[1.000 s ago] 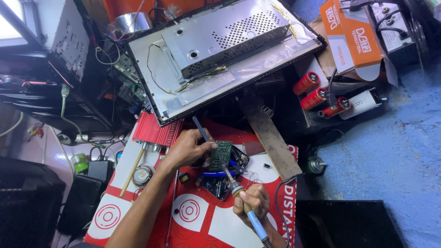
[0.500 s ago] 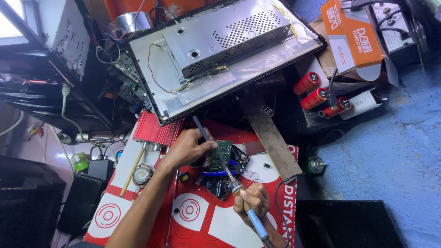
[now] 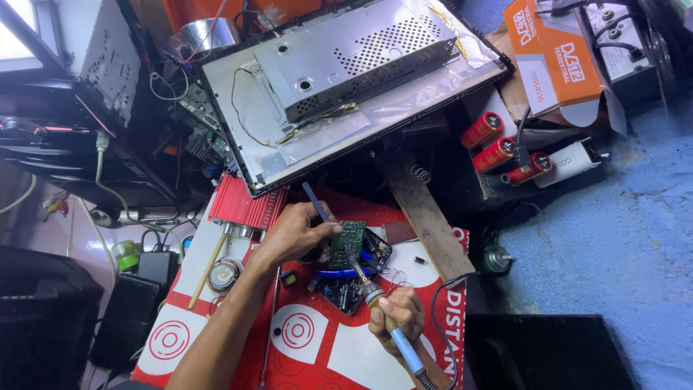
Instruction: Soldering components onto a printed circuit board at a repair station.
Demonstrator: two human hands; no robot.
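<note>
My left hand grips a small green circuit board upright by its left edge, and a dark thin tool sticks up from the same hand. My right hand holds a soldering iron with a blue handle, its metal tip touching the lower part of the green board. Under the board lies a dark circuit board with blue wires. All of this is over a red and white printed sheet.
An opened flat screen back with a perforated metal cover leans behind. A red finned heatsink, a wooden plank, red capacitors, an orange box, a solder reel and black adapters surround the work spot.
</note>
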